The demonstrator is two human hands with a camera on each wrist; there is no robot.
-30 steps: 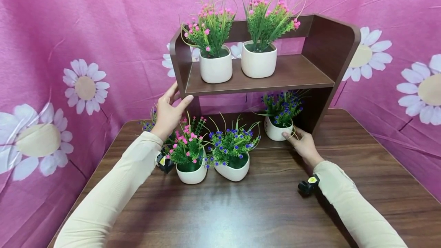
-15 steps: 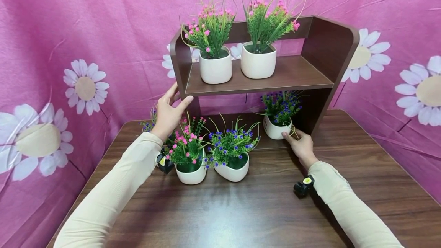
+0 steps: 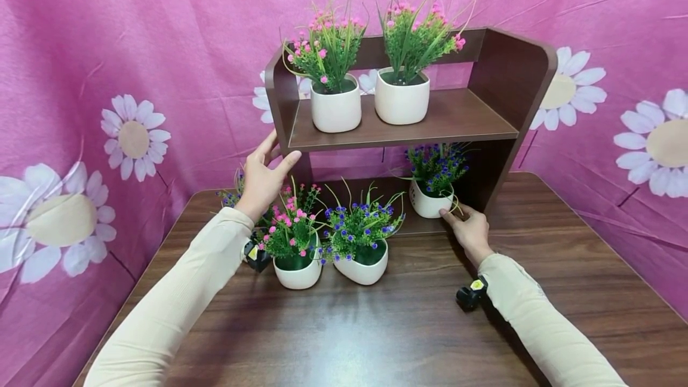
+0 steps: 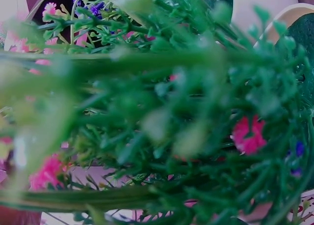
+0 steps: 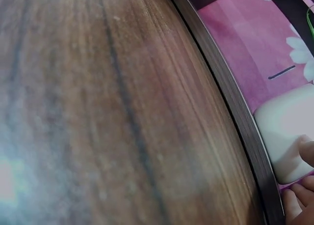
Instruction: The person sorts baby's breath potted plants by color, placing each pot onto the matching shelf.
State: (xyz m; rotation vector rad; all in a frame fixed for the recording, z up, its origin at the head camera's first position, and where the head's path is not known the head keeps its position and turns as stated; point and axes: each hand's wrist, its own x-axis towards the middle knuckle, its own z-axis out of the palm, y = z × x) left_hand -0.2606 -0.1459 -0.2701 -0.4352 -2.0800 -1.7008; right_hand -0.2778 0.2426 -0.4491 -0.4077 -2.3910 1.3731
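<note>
A two-tier dark brown shelf [image 3: 473, 112] stands at the back of the table. My left hand [image 3: 260, 181] holds its left side panel, thumb over the front edge and fingers along the outside. On the lower tier, at the right, sits a white flowerpot [image 3: 432, 205] with blue flowers. My right hand [image 3: 470, 233] grips this pot at its right side. In the right wrist view the thumb [image 5: 307, 150] lies against the white pot, with the other fingers below it. Green leaves and pink flowers [image 4: 249, 134] fill the left wrist view and hide the left hand.
Two white pots with pink flowers [image 3: 336, 111] [image 3: 402, 103] stand on the upper tier. In front of the shelf are a pink-flowered pot [image 3: 298, 275] and a blue-flowered pot [image 3: 364, 269]. More blue flowers [image 3: 230, 197] show behind my left wrist. A pink curtain [image 3: 204, 28] hangs behind.
My right wrist and forearm have shifted slightly left, with the hand still on the blue-flowered pot. My left hand stays on the shelf's side panel.
</note>
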